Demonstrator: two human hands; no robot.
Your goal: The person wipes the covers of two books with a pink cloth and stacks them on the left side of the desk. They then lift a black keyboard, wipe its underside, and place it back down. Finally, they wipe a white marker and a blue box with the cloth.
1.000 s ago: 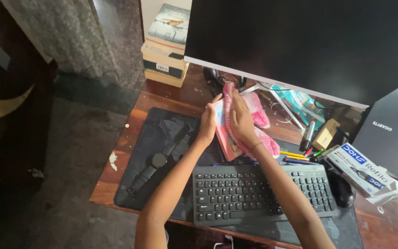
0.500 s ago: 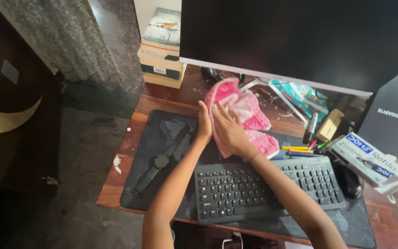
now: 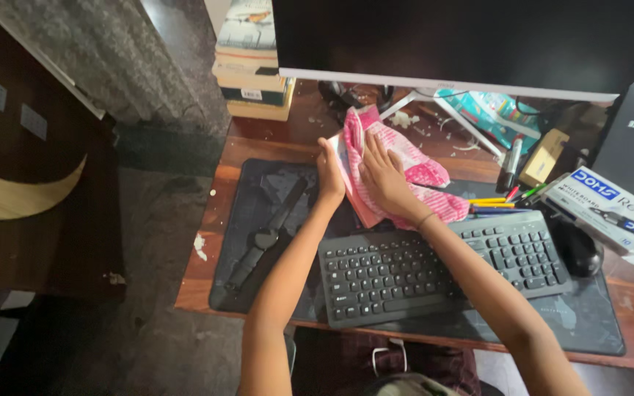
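A white-and-blue box (image 3: 610, 209) lies well right of the fingers; stacked books (image 3: 252, 70) sit up-left. The left hand (image 3: 329, 176) grips the pink cloth (image 3: 398, 176) edge; the right hand (image 3: 384, 180) presses flat, fingers spread, just beyond the keyboard (image 3: 434, 268).

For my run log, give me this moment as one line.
left hand: holding edge of pink cloth | right hand: flat on cloth | cloth: on desk mat behind keyboard | wristwatch: left, untouched

One keyboard (image 3: 442, 268), one watch (image 3: 262, 238), one pink cloth (image 3: 405, 172), one mouse (image 3: 577, 249).
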